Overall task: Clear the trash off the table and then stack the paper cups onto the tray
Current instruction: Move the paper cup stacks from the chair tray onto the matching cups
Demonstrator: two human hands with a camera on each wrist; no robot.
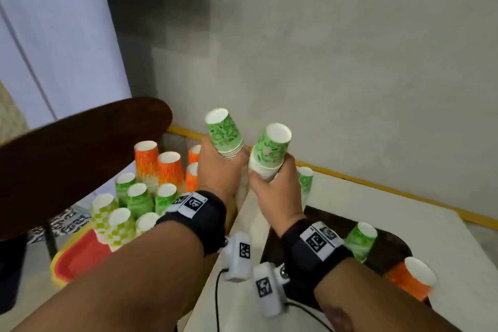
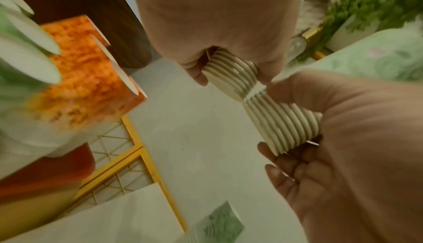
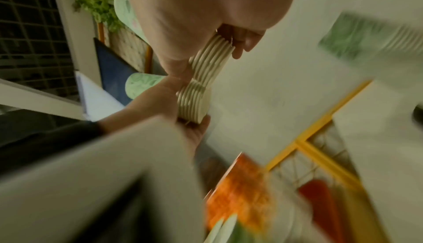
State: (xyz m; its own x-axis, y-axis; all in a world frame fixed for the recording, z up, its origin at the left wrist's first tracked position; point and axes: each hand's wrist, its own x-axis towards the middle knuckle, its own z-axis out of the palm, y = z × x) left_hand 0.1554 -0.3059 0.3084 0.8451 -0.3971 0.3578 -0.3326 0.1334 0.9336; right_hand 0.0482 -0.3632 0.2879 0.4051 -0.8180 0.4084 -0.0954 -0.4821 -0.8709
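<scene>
In the head view my left hand [image 1: 218, 167] grips an upside-down stack of green paper cups [image 1: 223, 132] by its rim end. My right hand [image 1: 272, 183] grips a second upside-down green stack [image 1: 272, 148] beside it. Both are held above the white table's [image 1: 404, 210] far left corner. In the left wrist view the rims of the left stack [image 2: 231, 73] and the right stack [image 2: 281, 120] touch. The dark tray [image 1: 388, 248] lies on the table at the right. It holds a green cup stack [image 1: 361, 240] and an orange cup stack [image 1: 412, 275].
Left of the table, several upside-down stacks of orange, green and yellow-checked cups [image 1: 151, 175] stand on red and yellow trays [image 1: 78, 253]. A brown wooden top [image 1: 67, 159] overhangs them. One more green stack [image 1: 305, 180] stands on the table by the yellow rail [image 1: 377, 183].
</scene>
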